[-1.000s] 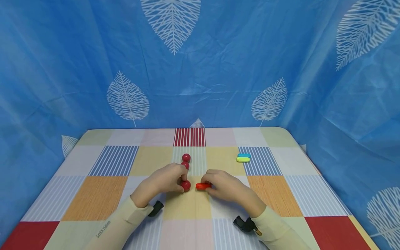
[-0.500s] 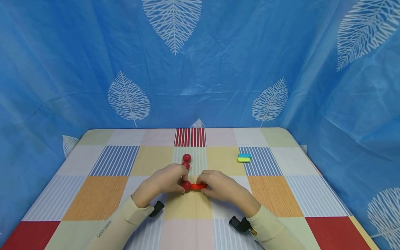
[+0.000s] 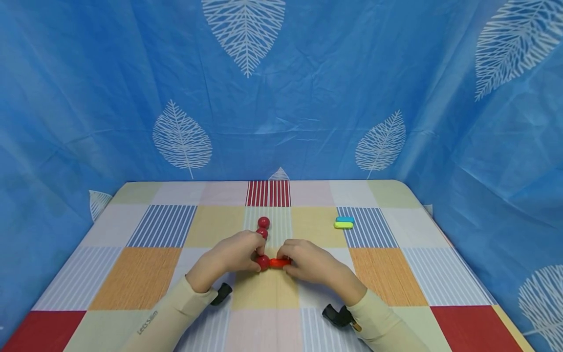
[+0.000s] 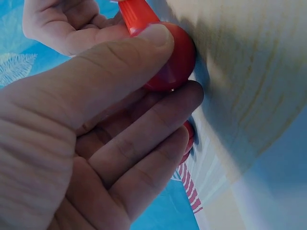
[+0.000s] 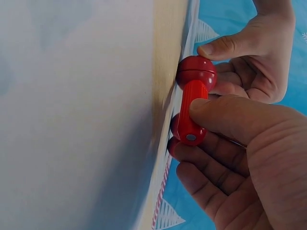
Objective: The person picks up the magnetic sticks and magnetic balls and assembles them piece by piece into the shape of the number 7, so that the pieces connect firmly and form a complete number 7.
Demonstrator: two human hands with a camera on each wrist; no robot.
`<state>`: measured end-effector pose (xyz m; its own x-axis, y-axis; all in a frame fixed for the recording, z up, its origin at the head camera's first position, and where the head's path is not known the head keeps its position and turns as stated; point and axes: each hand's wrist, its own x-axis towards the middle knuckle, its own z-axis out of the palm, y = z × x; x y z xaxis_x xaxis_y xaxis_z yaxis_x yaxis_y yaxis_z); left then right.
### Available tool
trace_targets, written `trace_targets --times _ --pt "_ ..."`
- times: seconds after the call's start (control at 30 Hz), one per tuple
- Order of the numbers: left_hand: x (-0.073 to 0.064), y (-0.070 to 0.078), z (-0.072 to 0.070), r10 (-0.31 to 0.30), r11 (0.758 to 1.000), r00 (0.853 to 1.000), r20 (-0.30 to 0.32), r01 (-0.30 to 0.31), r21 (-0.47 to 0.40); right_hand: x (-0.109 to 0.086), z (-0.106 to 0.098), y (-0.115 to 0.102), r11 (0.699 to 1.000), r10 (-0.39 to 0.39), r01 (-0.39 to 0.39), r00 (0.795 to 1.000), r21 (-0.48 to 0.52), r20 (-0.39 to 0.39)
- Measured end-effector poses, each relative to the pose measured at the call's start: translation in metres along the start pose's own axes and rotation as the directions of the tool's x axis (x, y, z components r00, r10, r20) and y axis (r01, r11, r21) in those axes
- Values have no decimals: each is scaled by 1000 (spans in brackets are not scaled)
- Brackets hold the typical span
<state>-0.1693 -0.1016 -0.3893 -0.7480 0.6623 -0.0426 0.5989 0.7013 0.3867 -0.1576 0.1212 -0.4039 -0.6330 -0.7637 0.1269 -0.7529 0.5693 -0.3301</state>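
In the head view my left hand (image 3: 235, 252) pinches a dark red ball (image 3: 263, 262) between thumb and fingers, low over the cloth. From the other side my right hand (image 3: 312, 262) holds a short red magnetic rod (image 3: 278, 263) by its right part. The rod's left end touches the ball. In the right wrist view the ribbed rod (image 5: 186, 117) shows a grey disc at its near end, and my thumb presses on its side. The left wrist view has my thumb across the ball (image 4: 181, 55), with the rod (image 4: 136, 14) beyond it.
Two more red balls, a far one (image 3: 263, 222) and a nearer one (image 3: 262, 232) partly behind my left hand, lie beyond the hands. A blue rod (image 3: 345, 219) and a yellow-green rod (image 3: 344, 225) lie side by side to the right. Blue curtains (image 3: 281, 98) surround the patchwork-covered table (image 3: 264, 327).
My right hand has moved left with the red rod, closing the gap to the ball; the rod now meets it. The left hand has stayed in place, still pinching the ball.
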Motion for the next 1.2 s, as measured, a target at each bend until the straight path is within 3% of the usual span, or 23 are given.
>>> trace_targets --times 0.33,0.67,1.2 --pt "-1 -1 -2 -2 1000 1000 8 2 10 3 -2 1 1000 13 -13 1000 9 11" --pt "-1 -3 -1 7 1000 1000 2 -7 22 13 -7 9 1000 -3 3 999 -2 -50" --pt "-1 0 -3 -1 1000 1000 12 0 18 42 -13 17 996 68 -67 998 -59 14"
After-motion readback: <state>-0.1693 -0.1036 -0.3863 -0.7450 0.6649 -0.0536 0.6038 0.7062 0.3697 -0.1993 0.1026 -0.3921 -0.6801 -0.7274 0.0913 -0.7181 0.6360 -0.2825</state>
